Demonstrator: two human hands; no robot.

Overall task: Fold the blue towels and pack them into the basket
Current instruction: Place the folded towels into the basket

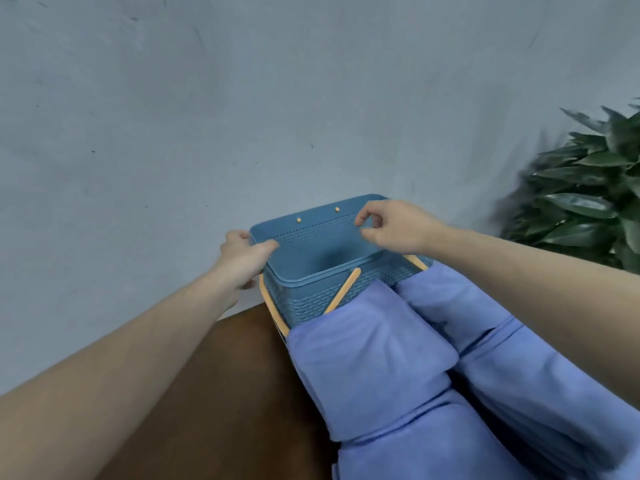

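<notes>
**Both hands at the basket, towels heaped against it**

A leafy green plant (588, 202) is standing well to the right of the basket (311, 251), beside the grey wall (207, 98). Blue towels (415, 358) are lying piled against the basket's near right side, covering part of its near wall and one orange handle (341, 291). The basket is sitting at the far edge of a brown table (221, 393); what is inside it cannot be seen. The left hand (242, 258) is gripping the basket's left rim, thumb over the edge. The right hand (391, 226) is hovering over the basket's far right corner, fingers curled narrow; whether it is pinching anything I cannot tell.
</notes>
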